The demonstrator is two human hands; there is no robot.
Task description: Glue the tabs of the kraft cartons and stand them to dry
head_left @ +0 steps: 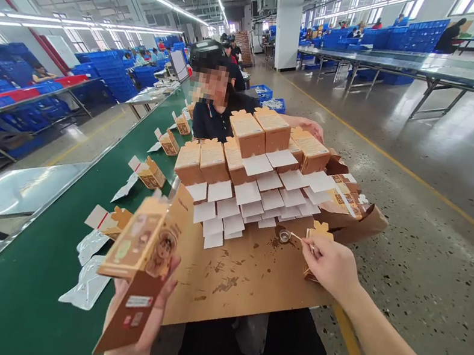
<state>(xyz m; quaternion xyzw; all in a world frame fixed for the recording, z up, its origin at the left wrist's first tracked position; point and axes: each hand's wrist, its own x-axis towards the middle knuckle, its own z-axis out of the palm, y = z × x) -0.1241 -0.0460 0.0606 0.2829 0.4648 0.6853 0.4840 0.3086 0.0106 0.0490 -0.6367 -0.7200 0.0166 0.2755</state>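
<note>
My left hand (152,315) holds a printed brown carton (138,240), tilted, its long brown flap hanging down over the palm. In my right hand (331,264) a thin light-coloured stick (297,237) is pinched between the fingers. Its far end meets a small round shiny piece (285,235) above a dark stain on the cardboard sheet (245,289); whether they are one tool I cannot tell. Partly behind the right hand stands another brown carton (320,230). Stacked cartons (247,133) with white flaps (232,207) fill the far part of the sheet.
On the left runs a green conveyor belt (38,289) carrying several open cartons (152,175) and silvery pouches (87,283). A co-worker (215,118) sits beyond the stack, one arm reaching behind it. A torn brown paper bag (362,221) lies at the right.
</note>
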